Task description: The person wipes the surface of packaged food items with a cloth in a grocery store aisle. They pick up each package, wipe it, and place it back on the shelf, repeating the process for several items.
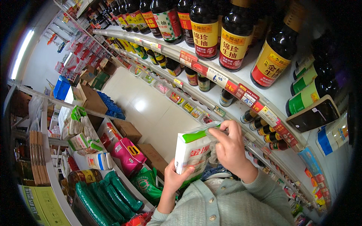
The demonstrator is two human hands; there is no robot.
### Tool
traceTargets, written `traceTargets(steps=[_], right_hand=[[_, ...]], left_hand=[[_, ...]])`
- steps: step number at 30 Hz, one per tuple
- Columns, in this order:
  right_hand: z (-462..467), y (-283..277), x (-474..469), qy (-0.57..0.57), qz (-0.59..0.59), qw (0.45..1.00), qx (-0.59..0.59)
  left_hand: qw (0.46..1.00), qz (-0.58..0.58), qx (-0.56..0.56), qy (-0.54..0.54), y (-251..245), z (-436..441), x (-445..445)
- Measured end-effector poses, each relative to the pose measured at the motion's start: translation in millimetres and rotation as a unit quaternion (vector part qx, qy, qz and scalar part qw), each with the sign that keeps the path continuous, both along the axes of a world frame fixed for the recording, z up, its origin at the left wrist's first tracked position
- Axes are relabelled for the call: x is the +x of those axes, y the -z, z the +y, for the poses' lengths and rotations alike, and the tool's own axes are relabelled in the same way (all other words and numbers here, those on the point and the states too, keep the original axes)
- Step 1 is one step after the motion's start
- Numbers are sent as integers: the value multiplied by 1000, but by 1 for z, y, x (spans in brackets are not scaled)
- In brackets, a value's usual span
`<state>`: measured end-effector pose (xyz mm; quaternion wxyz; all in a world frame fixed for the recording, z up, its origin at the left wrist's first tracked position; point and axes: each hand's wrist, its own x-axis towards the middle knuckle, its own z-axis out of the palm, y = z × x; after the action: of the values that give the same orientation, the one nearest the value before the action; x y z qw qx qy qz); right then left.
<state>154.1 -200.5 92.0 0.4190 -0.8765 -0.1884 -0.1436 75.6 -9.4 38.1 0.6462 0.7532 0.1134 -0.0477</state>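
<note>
My left hand [177, 175] grips the lower left edge of a white and green packet [195, 158], held tilted in front of my body. The packet bears large red writing. A crumpled grey cloth [213, 155] lies against its right side. My right hand [232, 151] has this cloth bunched under its fingers, the fingertips at the packet's upper right corner. To the right of that hand, a smartphone [313, 114] with a dark screen leans at the end of the upper shelf, beside bottles with green labels [302, 96].
Soy sauce bottles [205, 34] line the upper shelf [169, 46] with price tags along its edge. Smaller bottles and jars stand on lower shelves. Across the tiled aisle [141, 104], another shelf holds green bags [104, 197], a pink packet [128, 152] and white packets [82, 141]; cardboard boxes [125, 130] stand nearby.
</note>
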Motion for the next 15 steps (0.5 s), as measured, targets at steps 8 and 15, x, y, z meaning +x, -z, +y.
traceTargets(steps=[8,15], right_hand=[[23,-16,-3,-46,-73,996,26],[-6,5,12,21,-26,999,18]], left_hand=[[999,-17,27,-15,-12,-2,5],[999,-18,-42,-14,-19,6,8]])
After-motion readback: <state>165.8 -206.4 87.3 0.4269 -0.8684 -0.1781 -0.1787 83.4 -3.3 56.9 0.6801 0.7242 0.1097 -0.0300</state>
